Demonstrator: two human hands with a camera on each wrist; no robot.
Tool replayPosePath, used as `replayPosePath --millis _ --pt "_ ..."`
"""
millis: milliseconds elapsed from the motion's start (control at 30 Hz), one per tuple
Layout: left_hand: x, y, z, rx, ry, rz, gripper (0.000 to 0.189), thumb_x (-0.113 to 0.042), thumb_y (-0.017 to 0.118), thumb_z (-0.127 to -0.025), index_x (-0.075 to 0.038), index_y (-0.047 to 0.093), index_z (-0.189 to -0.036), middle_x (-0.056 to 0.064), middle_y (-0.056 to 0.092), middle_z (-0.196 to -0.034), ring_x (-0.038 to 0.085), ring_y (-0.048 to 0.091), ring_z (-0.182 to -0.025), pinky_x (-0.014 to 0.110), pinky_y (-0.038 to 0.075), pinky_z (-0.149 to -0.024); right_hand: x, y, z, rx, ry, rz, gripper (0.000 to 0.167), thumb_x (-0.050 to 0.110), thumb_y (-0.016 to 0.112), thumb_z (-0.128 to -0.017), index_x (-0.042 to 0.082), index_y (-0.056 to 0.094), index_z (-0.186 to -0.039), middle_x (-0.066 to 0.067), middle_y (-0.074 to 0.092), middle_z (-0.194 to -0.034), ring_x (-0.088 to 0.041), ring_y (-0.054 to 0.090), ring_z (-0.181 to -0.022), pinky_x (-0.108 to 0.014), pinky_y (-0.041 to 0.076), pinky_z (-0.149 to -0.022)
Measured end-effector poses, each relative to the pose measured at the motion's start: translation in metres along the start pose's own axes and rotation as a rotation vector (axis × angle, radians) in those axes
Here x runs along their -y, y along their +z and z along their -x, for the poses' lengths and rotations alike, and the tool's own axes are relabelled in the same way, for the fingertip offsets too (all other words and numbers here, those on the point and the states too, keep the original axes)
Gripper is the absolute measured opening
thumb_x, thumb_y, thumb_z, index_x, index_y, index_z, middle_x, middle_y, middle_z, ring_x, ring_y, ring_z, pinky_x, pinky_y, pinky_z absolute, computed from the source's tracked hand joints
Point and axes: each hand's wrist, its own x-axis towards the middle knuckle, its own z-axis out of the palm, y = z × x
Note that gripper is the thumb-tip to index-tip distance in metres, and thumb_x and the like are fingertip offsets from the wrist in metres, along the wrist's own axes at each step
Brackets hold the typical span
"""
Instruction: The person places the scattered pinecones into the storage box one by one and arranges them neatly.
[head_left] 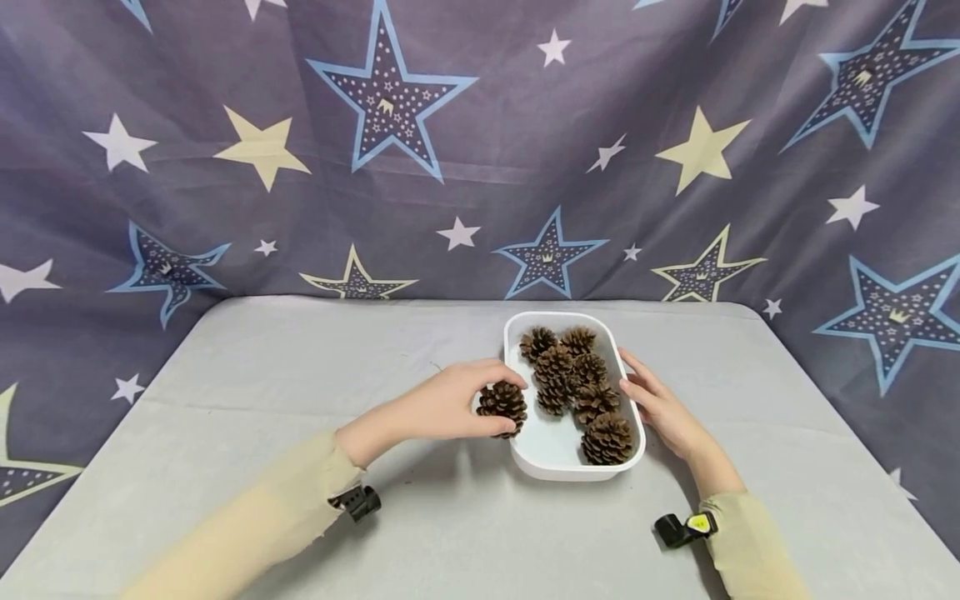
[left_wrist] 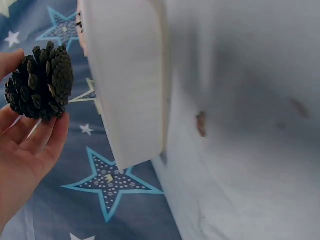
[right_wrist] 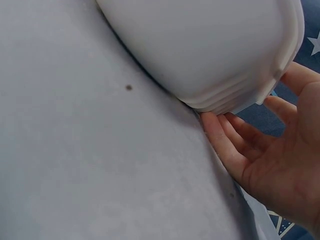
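Note:
My left hand (head_left: 448, 404) pinches a brown pine cone (head_left: 504, 406) between thumb and fingers, just at the left rim of a white plastic tub (head_left: 573, 472). In the left wrist view the held pine cone (left_wrist: 39, 82) is raised beside the tub's side wall (left_wrist: 127, 85). Several more pine cones (head_left: 607, 439) lie inside the tub, mostly along its right side and far end. Against the tub's right wall rests my right hand (head_left: 670, 412). Its extended fingers (right_wrist: 225, 142) touch the tub's outer side in the right wrist view.
A grey cloth covers the table (head_left: 300, 358). Small brown bits (left_wrist: 201, 124) lie on it to the left of the tub. Behind the table hangs a dark curtain (head_left: 495, 192) with stars. Each wrist wears a black strap mount (head_left: 356, 502).

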Motion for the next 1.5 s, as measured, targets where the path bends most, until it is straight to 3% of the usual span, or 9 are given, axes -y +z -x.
replayPosePath --millis 300,600,800,1133,1500 --pt "-0.007 0.007 -0.025 -0.012 -0.021 0.021 0.049 -0.036 0.068 -0.078 -0.022 0.054 -0.122 -0.003 0.054 -0.126 0.016 0.047 -0.119 0.036 0.036 -0.102 -0.001 0.0 0.0 0.009 -0.001 0.002 0.059 0.026 0.04 -0.097 0.019 0.01 -0.147 -0.028 0.028 -0.135 -0.01 0.051 -0.097 -0.028 0.05 -0.079" --pt "0.001 0.037 -0.044 -0.022 -0.018 0.1 0.049 -0.034 0.072 -0.075 -0.016 0.055 -0.116 -0.004 0.057 -0.118 0.01 0.051 -0.111 0.025 0.039 -0.099 0.0 0.0 0.0 0.006 -0.002 0.005 0.059 0.026 0.04 -0.097 0.02 0.01 -0.147 -0.028 0.029 -0.135 -0.011 0.051 -0.097 -0.029 0.049 -0.079" --pt "0.007 0.052 -0.046 -0.011 -0.039 0.053 0.047 -0.038 0.071 -0.075 -0.019 0.057 -0.115 -0.004 0.055 -0.116 0.01 0.051 -0.11 0.028 0.039 -0.099 -0.001 0.002 -0.001 0.013 -0.006 -0.001 0.058 0.026 0.04 -0.097 0.02 0.011 -0.147 -0.029 0.029 -0.135 -0.012 0.051 -0.098 -0.029 0.049 -0.08" --pt "0.004 0.058 -0.053 0.024 -0.009 -0.035 0.046 -0.039 0.069 -0.077 -0.017 0.058 -0.116 -0.003 0.055 -0.112 0.011 0.052 -0.104 0.026 0.041 -0.096 -0.001 0.002 -0.002 0.003 -0.006 0.0 0.058 0.025 0.04 -0.097 0.019 0.011 -0.147 -0.029 0.029 -0.135 -0.011 0.052 -0.096 -0.029 0.049 -0.079" --pt "0.006 0.066 -0.058 0.053 -0.049 -0.079 0.048 -0.039 0.068 -0.078 -0.019 0.055 -0.119 -0.003 0.055 -0.116 0.012 0.052 -0.108 0.028 0.04 -0.098 -0.002 0.0 -0.001 -0.001 -0.006 0.005 0.058 0.026 0.04 -0.097 0.021 0.011 -0.147 -0.029 0.028 -0.135 -0.012 0.051 -0.097 -0.029 0.049 -0.08"
